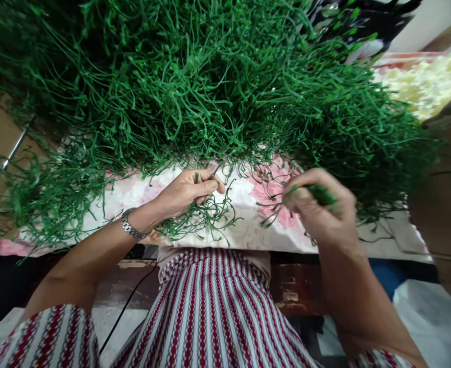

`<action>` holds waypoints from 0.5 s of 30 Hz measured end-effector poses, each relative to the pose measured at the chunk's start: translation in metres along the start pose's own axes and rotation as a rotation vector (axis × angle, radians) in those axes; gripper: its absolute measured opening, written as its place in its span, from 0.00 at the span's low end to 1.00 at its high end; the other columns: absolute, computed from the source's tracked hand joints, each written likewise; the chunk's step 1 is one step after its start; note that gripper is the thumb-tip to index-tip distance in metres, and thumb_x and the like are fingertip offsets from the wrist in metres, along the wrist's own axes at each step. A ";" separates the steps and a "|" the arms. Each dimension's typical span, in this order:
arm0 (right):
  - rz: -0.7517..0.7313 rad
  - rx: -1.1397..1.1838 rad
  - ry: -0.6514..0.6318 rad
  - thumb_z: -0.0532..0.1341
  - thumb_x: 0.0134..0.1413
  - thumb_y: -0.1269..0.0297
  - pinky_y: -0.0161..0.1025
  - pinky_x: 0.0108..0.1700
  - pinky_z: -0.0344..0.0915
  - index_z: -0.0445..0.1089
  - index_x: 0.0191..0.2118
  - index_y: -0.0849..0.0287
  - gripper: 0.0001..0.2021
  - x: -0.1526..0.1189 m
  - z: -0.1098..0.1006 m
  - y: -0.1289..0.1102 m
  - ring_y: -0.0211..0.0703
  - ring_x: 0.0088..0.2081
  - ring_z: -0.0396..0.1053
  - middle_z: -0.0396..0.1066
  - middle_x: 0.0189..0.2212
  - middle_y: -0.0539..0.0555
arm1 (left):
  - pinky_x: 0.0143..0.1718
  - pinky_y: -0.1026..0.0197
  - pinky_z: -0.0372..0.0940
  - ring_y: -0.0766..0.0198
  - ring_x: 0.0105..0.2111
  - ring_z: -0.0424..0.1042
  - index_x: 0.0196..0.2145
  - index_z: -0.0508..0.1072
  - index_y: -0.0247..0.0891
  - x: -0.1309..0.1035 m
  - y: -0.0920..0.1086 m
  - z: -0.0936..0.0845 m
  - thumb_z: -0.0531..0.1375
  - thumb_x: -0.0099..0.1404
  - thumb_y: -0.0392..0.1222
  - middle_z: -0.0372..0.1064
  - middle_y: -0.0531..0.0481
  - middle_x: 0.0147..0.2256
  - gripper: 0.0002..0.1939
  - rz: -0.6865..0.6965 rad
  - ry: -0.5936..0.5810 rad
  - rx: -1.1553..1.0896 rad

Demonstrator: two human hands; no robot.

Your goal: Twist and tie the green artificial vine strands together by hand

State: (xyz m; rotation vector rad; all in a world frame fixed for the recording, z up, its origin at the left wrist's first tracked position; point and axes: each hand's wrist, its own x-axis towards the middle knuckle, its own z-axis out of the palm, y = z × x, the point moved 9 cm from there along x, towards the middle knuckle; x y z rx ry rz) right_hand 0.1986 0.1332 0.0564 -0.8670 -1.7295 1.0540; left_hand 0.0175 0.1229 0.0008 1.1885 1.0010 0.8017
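A large heap of thin green plastic stems [194, 87] covers the back of a floral cloth [248, 237]. Near the middle, my left hand [192, 190] is closed in a pinch on a green stem, its thumb against the fingers. Just below those fingers lies a small loose cluster of stems [213, 217]. To the right, my right hand [321, 204], slightly blurred, is closed around a small bunch of stems. Dark stem ends [273, 207] stick out to the left of its fingertips, over a pink printed flower. The two hands are apart.
Cream-yellow flowers [428, 82] lie at the back right, beside a brown box [443, 204]. A metal rod [17, 143] rests at the far left near cardboard. More stems [56, 209] spread over the cloth's left side. A white plastic bag [432, 317] is at the lower right.
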 end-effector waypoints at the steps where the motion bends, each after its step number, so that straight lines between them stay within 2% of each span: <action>1: -0.010 -0.105 -0.095 0.56 0.55 0.65 0.34 0.24 0.56 0.66 0.34 0.57 0.03 -0.001 0.013 -0.001 0.34 0.23 0.59 0.62 0.23 0.50 | 0.17 0.69 0.44 0.76 0.17 0.52 0.31 0.72 0.31 0.001 0.000 0.000 0.57 0.59 0.43 0.56 0.57 0.19 0.10 0.001 0.004 -0.025; 3: -0.042 -0.231 -0.216 0.54 0.56 0.67 0.33 0.27 0.58 0.67 0.35 0.58 0.05 -0.004 0.034 -0.003 0.34 0.26 0.62 0.66 0.27 0.51 | 0.18 0.69 0.46 0.77 0.17 0.53 0.32 0.71 0.32 0.002 0.000 0.000 0.57 0.59 0.42 0.57 0.56 0.22 0.10 0.001 0.012 -0.056; 5: -0.079 -0.251 -0.266 0.53 0.57 0.68 0.33 0.30 0.60 0.67 0.36 0.59 0.06 -0.007 0.045 -0.007 0.34 0.29 0.65 0.68 0.29 0.52 | 0.18 0.69 0.46 0.76 0.18 0.52 0.32 0.70 0.32 0.002 0.000 0.001 0.57 0.59 0.42 0.58 0.56 0.22 0.09 -0.006 0.020 -0.052; 8: -0.137 -0.270 -0.268 0.54 0.56 0.70 0.33 0.32 0.62 0.67 0.36 0.60 0.06 -0.012 0.037 -0.022 0.34 0.30 0.66 0.69 0.28 0.51 | 0.19 0.68 0.43 0.75 0.18 0.51 0.31 0.69 0.32 -0.003 -0.005 0.001 0.57 0.59 0.44 0.55 0.57 0.20 0.10 -0.038 0.032 0.003; 9: -0.162 -0.296 -0.224 0.54 0.56 0.71 0.33 0.32 0.62 0.67 0.36 0.60 0.06 -0.010 0.025 -0.030 0.34 0.30 0.66 0.68 0.28 0.51 | 0.19 0.68 0.42 0.74 0.18 0.50 0.31 0.69 0.32 -0.004 -0.007 0.000 0.57 0.59 0.44 0.54 0.57 0.19 0.11 -0.050 0.045 0.017; 11: -0.208 -0.394 -0.061 0.55 0.55 0.70 0.35 0.32 0.62 0.68 0.35 0.58 0.05 0.002 -0.012 -0.046 0.35 0.28 0.65 0.67 0.27 0.51 | 0.19 0.67 0.41 0.74 0.18 0.49 0.31 0.69 0.32 -0.006 -0.012 0.001 0.56 0.59 0.46 0.52 0.57 0.19 0.12 -0.072 0.043 0.045; 15: -0.225 -0.674 0.412 0.54 0.57 0.63 0.39 0.34 0.63 0.69 0.34 0.56 0.08 0.057 -0.111 -0.068 0.38 0.29 0.64 0.68 0.29 0.52 | 0.20 0.66 0.40 0.72 0.18 0.47 0.29 0.69 0.33 -0.005 -0.017 0.006 0.56 0.58 0.50 0.50 0.57 0.18 0.15 -0.087 0.023 0.066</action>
